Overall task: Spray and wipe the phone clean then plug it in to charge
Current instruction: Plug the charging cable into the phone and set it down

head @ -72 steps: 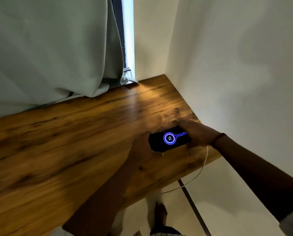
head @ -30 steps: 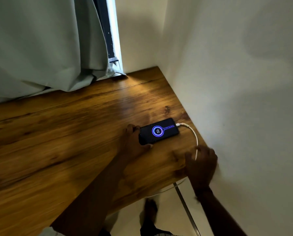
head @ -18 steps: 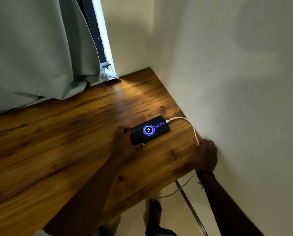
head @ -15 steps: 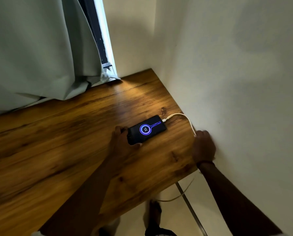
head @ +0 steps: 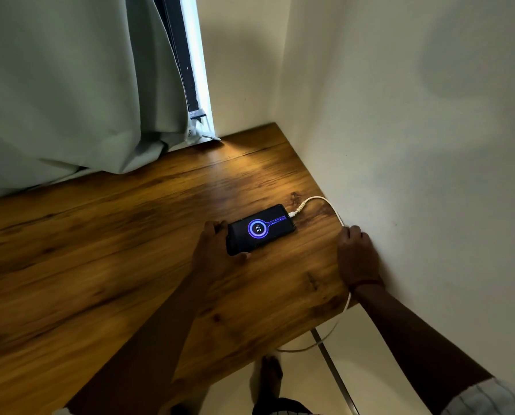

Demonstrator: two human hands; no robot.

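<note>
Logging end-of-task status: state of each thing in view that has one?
phone: flat on the wooden table, screen lit, charging ring on
white cable: plugged into the phone's far end, trailing off the table edge
left hand: gripping the phone's near end
right hand: resting on the cable by the wall
curtain: mostly drawn, bright gap at its right edge

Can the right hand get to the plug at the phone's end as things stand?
Probably yes. The right hand rests on the white cable by the wall; bare table lies between it and the plug. The left hand holds the phone's opposite end.
</note>
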